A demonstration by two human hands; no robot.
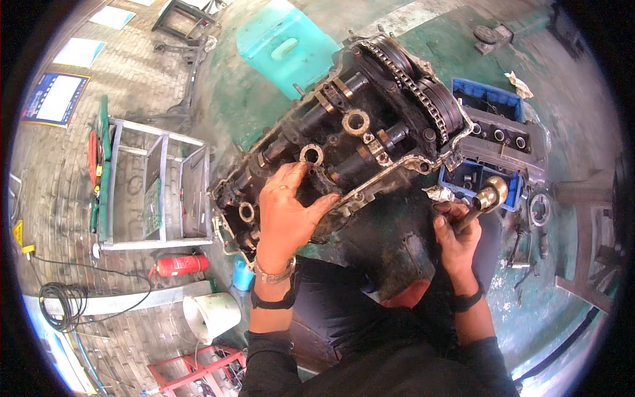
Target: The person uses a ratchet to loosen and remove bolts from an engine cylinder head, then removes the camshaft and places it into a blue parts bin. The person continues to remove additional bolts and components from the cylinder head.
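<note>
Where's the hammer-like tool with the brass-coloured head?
In the head view, the tool is right of centre, in the person's right hand, its head showing against the lower blue tray.

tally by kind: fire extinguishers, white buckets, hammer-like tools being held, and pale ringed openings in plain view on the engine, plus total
Fire extinguishers: 1
White buckets: 1
Hammer-like tools: 1
Pale ringed openings in plain view: 3
Total: 6
</note>
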